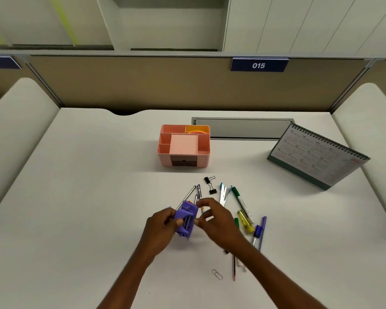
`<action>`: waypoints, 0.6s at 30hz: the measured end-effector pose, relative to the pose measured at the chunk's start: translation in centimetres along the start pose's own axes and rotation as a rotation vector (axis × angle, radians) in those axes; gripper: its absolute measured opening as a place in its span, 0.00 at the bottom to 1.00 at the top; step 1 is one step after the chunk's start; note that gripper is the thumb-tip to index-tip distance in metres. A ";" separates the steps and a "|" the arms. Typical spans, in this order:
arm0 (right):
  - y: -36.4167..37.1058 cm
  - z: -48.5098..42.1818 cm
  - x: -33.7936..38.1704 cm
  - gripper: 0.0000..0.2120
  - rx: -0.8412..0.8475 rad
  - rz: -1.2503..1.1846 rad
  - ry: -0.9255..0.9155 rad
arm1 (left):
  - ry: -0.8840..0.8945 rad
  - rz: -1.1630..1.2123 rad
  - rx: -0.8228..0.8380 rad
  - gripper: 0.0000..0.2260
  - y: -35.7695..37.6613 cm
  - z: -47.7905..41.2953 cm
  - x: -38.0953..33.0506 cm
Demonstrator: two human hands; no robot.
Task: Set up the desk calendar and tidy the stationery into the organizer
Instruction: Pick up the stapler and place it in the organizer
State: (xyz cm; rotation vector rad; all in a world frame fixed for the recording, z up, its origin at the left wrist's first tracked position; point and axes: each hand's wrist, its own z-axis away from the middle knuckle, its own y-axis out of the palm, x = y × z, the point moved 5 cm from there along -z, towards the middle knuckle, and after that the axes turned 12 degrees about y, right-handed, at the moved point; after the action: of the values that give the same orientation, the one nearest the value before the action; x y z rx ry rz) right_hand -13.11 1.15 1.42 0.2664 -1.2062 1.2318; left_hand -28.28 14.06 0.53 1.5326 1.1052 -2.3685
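Hands meet low over the tabletop (76,197): the left hand (163,224) grips a purple stapler (186,217) round its body, and the right hand (216,221) pinches its near edge with curled fingers. With the grip shared like this, it could slip or spring open and drop onto the pens (193,194) directly beneath, scattering them. The right forearm passes over the green marker (241,201) and yellow highlighter (245,221), so a careless sweep might roll them away. Two binder clips (211,185) lie beyond, and a paper clip (217,274) lies nearer the person. The pink organizer (163,159) stands well apart behind, with the desk calendar (316,157) upright at the right rear. Around the white tabletop are a beige partition (143,83) with a plate reading 015 (259,65) and pale shelving above
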 end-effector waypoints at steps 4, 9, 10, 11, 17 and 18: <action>-3.4 -1.1 3.2 0.31 0.199 -0.005 -0.054 | 0.156 0.119 0.147 0.05 -1.1 -2.4 -3.8; -7.5 -2.9 6.7 0.32 0.258 -0.030 -0.088 | 0.233 0.130 0.186 0.10 -2.5 -6.7 -7.3; -8.1 -3.3 7.2 0.32 0.226 -0.025 -0.102 | 0.241 0.136 0.158 0.11 -2.7 -7.6 -7.9; -8.7 -3.9 7.7 0.32 0.181 -0.014 -0.115 | 0.253 0.141 0.127 0.12 -3.0 -8.5 -8.7; -11.5 -8.1 10.5 0.32 -0.148 0.112 -0.245 | 0.240 0.153 -0.097 0.11 -3.5 -14.1 -12.2; -11.8 -8.8 11.0 0.31 -0.185 0.118 -0.265 | 0.234 0.146 -0.122 0.13 -3.4 -14.9 -12.4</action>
State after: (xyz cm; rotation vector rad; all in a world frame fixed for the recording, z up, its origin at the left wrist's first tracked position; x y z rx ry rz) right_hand -0.19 9.26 11.68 0.2287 -1.5738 1.2019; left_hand -12.69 22.41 9.23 1.8132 1.1153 -2.0298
